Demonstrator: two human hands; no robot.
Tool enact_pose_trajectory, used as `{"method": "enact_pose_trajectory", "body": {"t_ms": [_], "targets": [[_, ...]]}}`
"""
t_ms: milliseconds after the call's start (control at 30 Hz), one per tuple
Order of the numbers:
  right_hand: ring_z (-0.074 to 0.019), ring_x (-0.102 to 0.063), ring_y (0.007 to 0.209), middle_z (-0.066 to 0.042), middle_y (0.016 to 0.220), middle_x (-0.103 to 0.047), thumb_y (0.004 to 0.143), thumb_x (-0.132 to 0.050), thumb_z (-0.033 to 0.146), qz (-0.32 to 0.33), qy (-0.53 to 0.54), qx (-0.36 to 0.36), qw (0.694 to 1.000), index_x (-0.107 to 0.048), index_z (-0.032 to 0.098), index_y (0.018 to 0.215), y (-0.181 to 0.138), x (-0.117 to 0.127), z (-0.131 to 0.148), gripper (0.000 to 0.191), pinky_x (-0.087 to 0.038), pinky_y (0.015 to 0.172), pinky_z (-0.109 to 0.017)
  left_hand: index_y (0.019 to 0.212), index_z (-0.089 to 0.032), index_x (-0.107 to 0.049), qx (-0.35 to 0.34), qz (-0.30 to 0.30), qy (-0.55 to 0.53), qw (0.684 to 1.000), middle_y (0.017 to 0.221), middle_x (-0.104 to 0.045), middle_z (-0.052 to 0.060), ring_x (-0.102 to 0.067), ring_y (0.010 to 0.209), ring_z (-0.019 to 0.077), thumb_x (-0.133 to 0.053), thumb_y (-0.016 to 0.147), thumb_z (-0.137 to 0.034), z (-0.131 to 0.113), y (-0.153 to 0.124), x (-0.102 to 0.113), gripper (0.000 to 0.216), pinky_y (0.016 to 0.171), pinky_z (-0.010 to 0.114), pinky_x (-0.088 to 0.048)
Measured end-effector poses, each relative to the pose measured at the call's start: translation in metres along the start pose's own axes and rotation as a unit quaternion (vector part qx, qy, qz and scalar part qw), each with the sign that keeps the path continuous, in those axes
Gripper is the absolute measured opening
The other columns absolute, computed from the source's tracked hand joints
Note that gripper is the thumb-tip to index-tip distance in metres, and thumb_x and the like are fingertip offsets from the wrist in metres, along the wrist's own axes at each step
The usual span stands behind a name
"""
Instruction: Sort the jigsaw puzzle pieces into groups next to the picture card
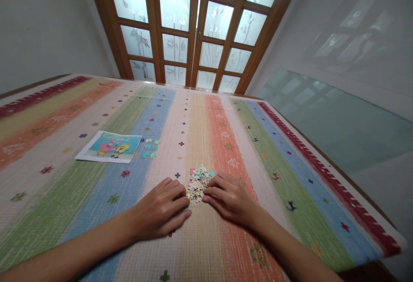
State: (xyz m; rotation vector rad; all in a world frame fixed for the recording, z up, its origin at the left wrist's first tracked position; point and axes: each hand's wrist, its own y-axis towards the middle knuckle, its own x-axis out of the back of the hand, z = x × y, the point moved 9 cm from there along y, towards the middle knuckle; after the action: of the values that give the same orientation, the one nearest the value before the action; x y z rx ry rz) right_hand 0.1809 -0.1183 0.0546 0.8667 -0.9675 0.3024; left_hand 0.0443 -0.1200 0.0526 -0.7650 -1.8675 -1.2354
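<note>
Puzzle pieces (198, 182): heaped on the bench (164, 114), well short of its far edge, between left hand (164, 209) and right hand (231, 197); grips curled close, cannot tell whether clamped on any. Best loosened lightly from the sides, tabs unbent.

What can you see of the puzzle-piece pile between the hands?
The pile is a loose heap of small, flat, cardboard-looking interlocking pieces, many plain tan side up, others teal, pink or yellow. It lies on the striped tablecloth. The right hand touches its right edge; the left hand is at its lower left, contact unclear.
</note>
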Motion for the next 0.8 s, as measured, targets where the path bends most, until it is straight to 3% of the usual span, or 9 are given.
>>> {"method": "enact_pose_trajectory", "body": {"t_ms": [267, 567, 800], "targets": [[-0.0210, -0.058, 0.085, -0.009, 0.090, -0.065, 0.103, -0.057, 0.031, -0.008, 0.029, -0.066, 0.997, -0.071, 0.016, 0.097, -0.002, 0.000, -0.010, 0.021, -0.046, 0.072, -0.034, 0.105, -0.017, -0.064, 0.006, 0.002, 0.001, 1.000, 0.088, -0.061, 0.006, -0.053, 0.081, 0.0211, -0.050, 0.101, -0.019, 0.001, 0.001, 0.001, 0.014, 0.075, 0.037, -0.043], [-0.0192, -0.051, 0.074, -0.006, 0.078, -0.063, 0.106, -0.049, 0.024, -0.028, -0.013, -0.022, 0.999, -0.066, 0.017, 0.088, 0.000, 0.005, -0.004, 0.025, -0.040, 0.065, -0.033, 0.108, -0.017, -0.062, -0.004, -0.009, 0.016, 1.000, 0.087, -0.061, 0.006, -0.053, 0.080, 0.0209, -0.047, 0.101, -0.015, -0.003, 0.002, 0.003, 0.017, 0.074, 0.036, -0.043], [-0.0182, -0.054, 0.076, -0.005, 0.079, -0.061, 0.105, -0.047, 0.020, -0.043, 0.096, -0.048, 0.993, -0.062, 0.019, 0.088, 0.004, 0.010, 0.002, 0.022, -0.045, 0.069, -0.032, 0.110, -0.018, -0.062, -0.004, -0.036, 0.018, 0.999, 0.087, -0.064, 0.005, -0.056, 0.081, 0.0210, -0.053, 0.101, -0.021, -0.004, 0.002, 0.007, 0.013, 0.077, 0.037, -0.043]]}}
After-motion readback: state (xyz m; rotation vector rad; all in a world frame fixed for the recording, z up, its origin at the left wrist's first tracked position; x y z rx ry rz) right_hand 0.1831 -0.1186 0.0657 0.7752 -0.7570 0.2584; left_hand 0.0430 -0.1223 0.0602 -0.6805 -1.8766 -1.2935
